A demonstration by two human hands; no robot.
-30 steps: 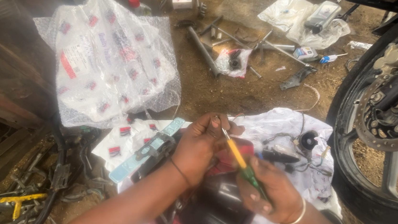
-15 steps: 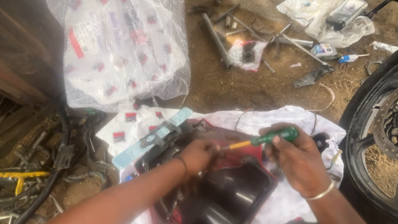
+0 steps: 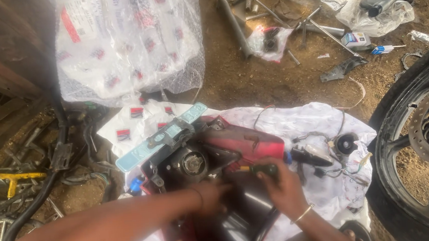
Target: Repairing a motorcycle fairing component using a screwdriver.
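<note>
Right hand [image 3: 282, 189] closed around a green-handled screwdriver [image 3: 266, 169], tip hidden against the dark panel [image 3: 243, 211] of a red fairing [image 3: 248, 146]. Left hand [image 3: 212, 195] pressed flat-ish on the same panel just beside the tool, fingers blurred, so grip hard to read; probably steadying, holding nothing loose. Fairing lying on a white cloth [image 3: 302, 123] spread over dirt, lamp socket [image 3: 193, 163] facing up, pale blue strip [image 3: 161, 135] across its top edge. Likely slip risk: tip skating off a screw head and gouging the glossy panel or jabbing the steadying fingers, since both hands sit nearly touching. Loose wiring and a small black horn-like part [image 3: 345, 144] just right of the tool hand, easy to snag or drag off the cloth. A dropped screw would probably vanish in the dirt or cloth folds. Room tight to the right, where a wheel [image 3: 422, 133] with brake disc stands near the cloth edge; tangled cables and scrap [image 3: 23, 178] crowd the left. Open ground only ahead, between the cloth and a plastic-wrapped bundle [image 3: 130, 40], with scattered rods [image 3: 237, 20] farther off.
</note>
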